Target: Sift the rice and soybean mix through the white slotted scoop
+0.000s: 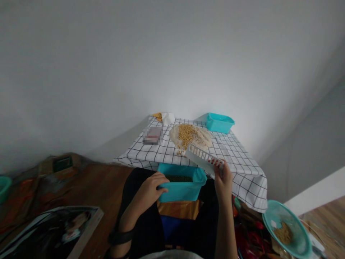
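Left forearm (pixel 130 216), fingers (pixel 161 180) over teal tub (pixel 179 192) edge

We see a cloth-covered worktop (pixel 163 156), white with black grid lines; round golden beans (pixel 185 135); a white slotted plastic tray (pixel 198 160); and, by the near edge, a turquoise rectangular plastic tub (pixel 180 192).

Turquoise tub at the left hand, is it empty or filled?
Partly filled: dark green contents lie in the tub, below its top; their depth is hidden.
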`<state>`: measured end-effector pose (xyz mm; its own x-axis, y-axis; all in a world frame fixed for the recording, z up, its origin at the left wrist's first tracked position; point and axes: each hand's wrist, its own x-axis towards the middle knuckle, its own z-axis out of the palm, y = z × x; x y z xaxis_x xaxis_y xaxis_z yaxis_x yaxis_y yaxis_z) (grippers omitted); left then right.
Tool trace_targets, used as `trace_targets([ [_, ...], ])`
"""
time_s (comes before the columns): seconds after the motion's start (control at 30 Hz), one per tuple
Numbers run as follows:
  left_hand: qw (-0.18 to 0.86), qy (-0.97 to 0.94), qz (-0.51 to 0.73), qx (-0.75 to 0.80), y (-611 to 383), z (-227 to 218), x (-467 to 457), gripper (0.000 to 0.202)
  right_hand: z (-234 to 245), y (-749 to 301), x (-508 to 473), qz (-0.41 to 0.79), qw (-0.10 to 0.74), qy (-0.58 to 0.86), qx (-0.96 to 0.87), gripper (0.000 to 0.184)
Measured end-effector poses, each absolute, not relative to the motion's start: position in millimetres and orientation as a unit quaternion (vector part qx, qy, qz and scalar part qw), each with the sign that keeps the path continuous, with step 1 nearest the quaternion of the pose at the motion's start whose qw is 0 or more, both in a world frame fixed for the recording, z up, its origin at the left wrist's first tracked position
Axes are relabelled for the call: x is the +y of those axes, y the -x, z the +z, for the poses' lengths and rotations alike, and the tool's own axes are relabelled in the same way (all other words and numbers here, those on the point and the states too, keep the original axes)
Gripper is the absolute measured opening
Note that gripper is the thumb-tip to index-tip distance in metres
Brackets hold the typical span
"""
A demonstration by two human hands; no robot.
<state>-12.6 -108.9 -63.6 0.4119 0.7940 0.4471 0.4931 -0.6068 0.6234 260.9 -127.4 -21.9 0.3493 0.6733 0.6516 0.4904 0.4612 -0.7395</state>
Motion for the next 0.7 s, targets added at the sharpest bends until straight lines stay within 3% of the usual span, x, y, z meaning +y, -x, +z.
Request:
trace_targets([
  [0.7,0.202,-0.817,0.376,0.389,11.5,-65.2,-103.6,0.016,-24.0,-263.7,-123.4,0.115,0.656,0.515,-0.540,0.018],
])
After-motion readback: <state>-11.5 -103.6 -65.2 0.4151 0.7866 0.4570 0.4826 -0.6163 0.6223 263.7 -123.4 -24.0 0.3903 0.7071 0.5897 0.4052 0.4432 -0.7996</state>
